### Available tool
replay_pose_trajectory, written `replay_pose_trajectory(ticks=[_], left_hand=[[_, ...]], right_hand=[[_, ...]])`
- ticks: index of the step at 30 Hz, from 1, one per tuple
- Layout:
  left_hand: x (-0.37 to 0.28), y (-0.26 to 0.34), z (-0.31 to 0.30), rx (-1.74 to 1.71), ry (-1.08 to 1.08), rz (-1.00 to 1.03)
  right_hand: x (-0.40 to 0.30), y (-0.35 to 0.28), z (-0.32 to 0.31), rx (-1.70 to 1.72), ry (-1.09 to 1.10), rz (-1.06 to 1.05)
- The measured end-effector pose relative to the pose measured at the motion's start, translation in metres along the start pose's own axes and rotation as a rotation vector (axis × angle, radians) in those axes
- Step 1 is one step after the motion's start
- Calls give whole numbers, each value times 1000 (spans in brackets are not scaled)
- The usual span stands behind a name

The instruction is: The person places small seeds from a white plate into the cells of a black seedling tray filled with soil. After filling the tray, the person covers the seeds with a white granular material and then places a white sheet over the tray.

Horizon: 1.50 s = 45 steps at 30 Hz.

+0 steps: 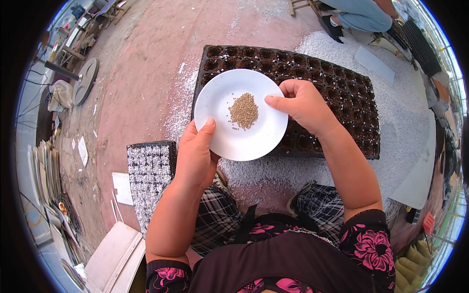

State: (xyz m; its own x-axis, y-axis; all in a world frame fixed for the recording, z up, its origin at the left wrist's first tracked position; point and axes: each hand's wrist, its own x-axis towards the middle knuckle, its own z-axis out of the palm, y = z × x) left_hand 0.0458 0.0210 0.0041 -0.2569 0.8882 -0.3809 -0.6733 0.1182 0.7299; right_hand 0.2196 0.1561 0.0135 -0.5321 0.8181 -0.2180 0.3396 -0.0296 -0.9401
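Between my two hands is a round white plate point(253, 143), held by its rim. A small heap of tan seeds point(244, 111) lies near its middle, with a few loose grains around it. My left hand point(198, 154) grips the lower left of the rim, thumb on top. At the upper right, my right hand point(302, 104) pinches the rim between thumb and fingers. Below the plate, and partly hidden by it and by my right arm, lies a black plastic seedling tray point(344, 91). Its cells hold dark brown growing medium with white specks and dimpled tops.
White granules point(406, 121), perhaps perlite, are spread around the tray. Another seedling tray point(148, 175), topped with white granules, stands at my left beside cardboard point(113, 252). A person's leg point(361, 18) shows at the upper right. A round metal base with a pole point(86, 81) lies left.
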Motion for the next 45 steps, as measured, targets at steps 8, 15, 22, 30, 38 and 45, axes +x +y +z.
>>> replay_pose_trajectory(ticks=[8, 15, 22, 30, 38, 45], left_hand=[[0, 7, -3, 3, 117, 53], [2, 6, -4, 5, 101, 62], [-3, 3, 1, -12, 64, 8], [-7, -8, 4, -11, -22, -57], [-8, -9, 4, 28, -66, -55], [-9, -12, 4, 53, -78, -83]], right_hand=[[-30, 8, -27, -97, 85, 26], [-58, 29, -18, -293, 38, -116], [-55, 22, -25, -248, 67, 18], [-38, -6, 7, 174, -40, 47], [-26, 6, 10, 281, -43, 55], [-28, 4, -5, 189, -20, 165]])
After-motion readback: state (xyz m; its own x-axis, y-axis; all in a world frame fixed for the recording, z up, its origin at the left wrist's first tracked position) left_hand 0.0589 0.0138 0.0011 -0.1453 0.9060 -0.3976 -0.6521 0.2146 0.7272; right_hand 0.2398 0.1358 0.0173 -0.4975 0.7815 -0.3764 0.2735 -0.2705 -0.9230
